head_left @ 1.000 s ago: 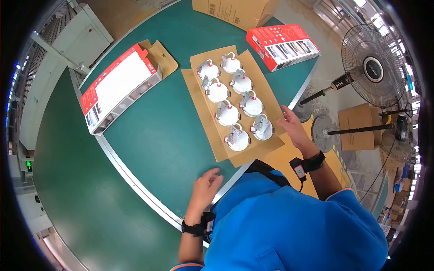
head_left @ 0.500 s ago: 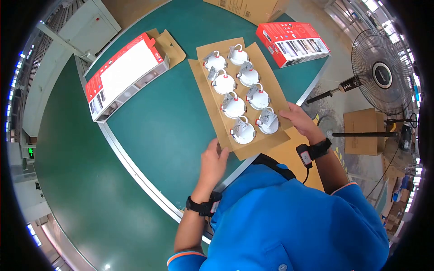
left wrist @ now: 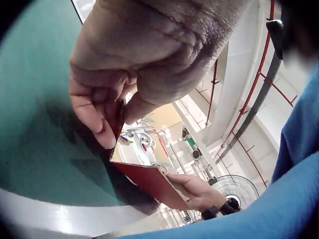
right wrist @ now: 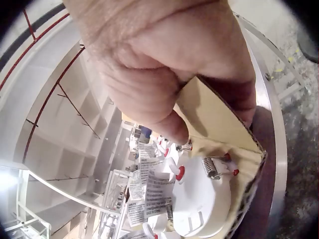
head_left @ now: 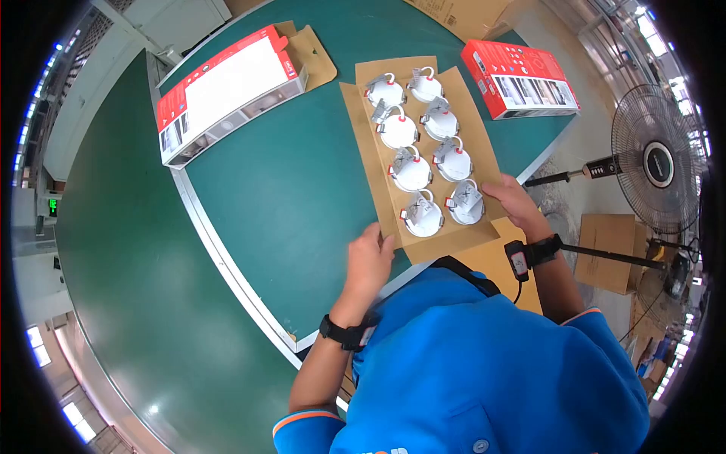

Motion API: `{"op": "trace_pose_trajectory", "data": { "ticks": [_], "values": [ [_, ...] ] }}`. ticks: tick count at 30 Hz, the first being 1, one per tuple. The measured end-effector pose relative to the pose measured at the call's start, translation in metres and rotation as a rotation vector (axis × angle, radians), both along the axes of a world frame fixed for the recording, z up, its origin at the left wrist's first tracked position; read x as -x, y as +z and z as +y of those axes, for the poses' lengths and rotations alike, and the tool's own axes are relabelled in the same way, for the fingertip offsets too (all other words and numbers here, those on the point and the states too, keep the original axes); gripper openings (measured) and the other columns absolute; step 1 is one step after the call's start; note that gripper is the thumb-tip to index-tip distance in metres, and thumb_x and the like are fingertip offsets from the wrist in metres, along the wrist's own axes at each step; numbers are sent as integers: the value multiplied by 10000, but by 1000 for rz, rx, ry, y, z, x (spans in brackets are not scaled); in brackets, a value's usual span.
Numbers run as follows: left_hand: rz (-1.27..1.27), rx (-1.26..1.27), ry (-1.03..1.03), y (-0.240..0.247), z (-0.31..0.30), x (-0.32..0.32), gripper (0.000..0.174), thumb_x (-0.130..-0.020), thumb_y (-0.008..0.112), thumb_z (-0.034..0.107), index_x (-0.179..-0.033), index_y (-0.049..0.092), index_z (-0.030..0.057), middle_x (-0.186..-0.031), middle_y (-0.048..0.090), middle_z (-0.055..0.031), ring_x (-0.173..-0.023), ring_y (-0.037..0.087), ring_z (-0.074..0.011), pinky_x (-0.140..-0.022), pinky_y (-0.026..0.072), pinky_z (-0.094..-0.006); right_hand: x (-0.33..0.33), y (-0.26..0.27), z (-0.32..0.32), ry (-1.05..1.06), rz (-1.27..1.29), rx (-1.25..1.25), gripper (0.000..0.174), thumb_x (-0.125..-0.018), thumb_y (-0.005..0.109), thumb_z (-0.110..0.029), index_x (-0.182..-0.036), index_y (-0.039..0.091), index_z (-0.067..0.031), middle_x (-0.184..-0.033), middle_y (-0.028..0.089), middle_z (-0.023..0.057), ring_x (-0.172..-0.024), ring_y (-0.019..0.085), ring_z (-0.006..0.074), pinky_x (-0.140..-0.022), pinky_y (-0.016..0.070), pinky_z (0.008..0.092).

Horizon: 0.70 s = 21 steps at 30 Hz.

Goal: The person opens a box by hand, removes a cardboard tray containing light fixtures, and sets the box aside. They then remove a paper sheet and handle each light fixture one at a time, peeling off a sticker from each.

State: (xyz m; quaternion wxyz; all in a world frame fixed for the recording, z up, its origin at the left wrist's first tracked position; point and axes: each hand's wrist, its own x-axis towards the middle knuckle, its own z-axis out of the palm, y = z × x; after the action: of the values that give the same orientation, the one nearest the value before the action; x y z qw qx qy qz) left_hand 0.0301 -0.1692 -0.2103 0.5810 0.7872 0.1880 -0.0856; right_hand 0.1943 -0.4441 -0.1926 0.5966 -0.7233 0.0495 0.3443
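In the head view a brown cardboard tray (head_left: 454, 247) with flared side flaps holds several white round downlights (head_left: 412, 175) in two rows. Each has a white cable loop, spring clips and a printed grey tag. My left hand (head_left: 369, 261) pinches the left flap by its near corner; the left wrist view shows the thumb inside the cardboard wall (left wrist: 149, 181) and fingers outside. At the right side my right hand (head_left: 518, 206) grips the other flap, its thumb (right wrist: 174, 130) on the inner face beside a downlight (right wrist: 202, 199). Its other fingers are partly hidden behind the cardboard.
A red and white box (head_left: 231, 87) with an open brown end flap lies on the green table (head_left: 302, 189) at left. Another red box (head_left: 522, 79) lies at the back right, near a large carton (head_left: 469, 15). A standing fan (head_left: 654, 163) is beyond the table's right edge.
My left hand has risen from the table's near edge and taken hold of the tray's left flap. My right hand has closed on the right flap. The head view has shifted.
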Motion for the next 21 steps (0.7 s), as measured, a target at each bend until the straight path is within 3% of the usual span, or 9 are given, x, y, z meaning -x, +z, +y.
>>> {"op": "trace_pose_trajectory", "data": {
  "ticks": [5, 6, 10, 13, 14, 17, 18, 20, 21],
  "values": [
    [-30, 6, -3, -10, -9, -2, 159, -896, 576, 76, -986, 599, -54, -718, 653, -152, -623, 677, -199, -588, 522, -328, -5, 8, -3, -14, -73, -20, 374, -891, 562, -55, -1254, 553, 36, -1135, 643, 61, -983, 603, 120, -862, 476, 275],
    [-116, -125, -32, -12, -12, -3, 149, -882, 609, 93, -896, 566, -49, -726, 651, -201, -642, 677, -305, -590, 524, -398, -5, 14, -1, -22, -85, -28, 376, -882, 562, -47, -1249, 555, 35, -1124, 644, 60, -976, 601, 117, -858, 475, 275],
    [-177, -267, -95, 5, -33, -13, 236, -852, 672, 145, -826, 532, -43, -755, 628, -264, -726, 612, -466, -633, 492, -520, -12, 64, 8, 132, -326, 239, 434, -835, 533, -23, -1264, 531, 41, -1093, 639, 63, -939, 577, 122, -837, 465, 276],
    [-172, -259, -170, 6, -46, -23, 239, -856, 669, 153, -830, 541, -48, -760, 631, -263, -730, 621, -456, -637, 494, -514, -12, 114, 27, 213, -385, 329, 431, -852, 518, -38, -1273, 515, 56, -1093, 644, 79, -941, 581, 128, -845, 465, 281],
    [-173, -233, -188, 1, -53, -25, 243, -859, 668, 157, -830, 546, -51, -764, 628, -270, -732, 618, -458, -640, 493, -508, -13, 124, 29, 336, -516, 420, 431, -856, 489, -21, -1279, 507, 58, -1125, 648, 154, -994, 613, 206, -883, 465, 312],
    [-159, -143, -225, -14, -66, -33, 237, -867, 660, 151, -899, 578, -69, -793, 636, -274, -752, 630, -442, -669, 501, -488, 10, 155, 57, 616, -1034, 707, 450, -832, 506, -5, -1278, 505, 54, -1068, 633, 211, -992, 602, 308, -860, 467, 382],
    [-121, -14, -198, -18, -68, -36, 268, -866, 642, 149, -1011, 605, -73, -890, 660, -280, -873, 636, -445, -774, 510, -500, 22, 159, 68, 671, -1064, 725, 476, -825, 511, -25, -1294, 489, 50, -1058, 613, 219, -988, 576, 338, -857, 457, 401],
    [-120, 53, -173, -14, -65, -36, 294, -863, 637, 136, -1061, 608, -80, -932, 658, -283, -894, 634, -441, -788, 510, -492, 49, 162, 92, 775, -1125, 771, 531, -810, 521, -65, -1326, 456, 42, -1038, 575, 234, -981, 524, 399, -853, 438, 440],
    [-120, 90, -164, -13, -63, -35, 310, -862, 635, 129, -1086, 609, -83, -953, 657, -285, -904, 633, -438, -795, 511, -487, 61, 157, 103, 799, -1271, 800, 554, -803, 526, -84, -1327, 435, 68, -1003, 559, 190, -928, 528, 353, -798, 430, 427]
  ]
}}
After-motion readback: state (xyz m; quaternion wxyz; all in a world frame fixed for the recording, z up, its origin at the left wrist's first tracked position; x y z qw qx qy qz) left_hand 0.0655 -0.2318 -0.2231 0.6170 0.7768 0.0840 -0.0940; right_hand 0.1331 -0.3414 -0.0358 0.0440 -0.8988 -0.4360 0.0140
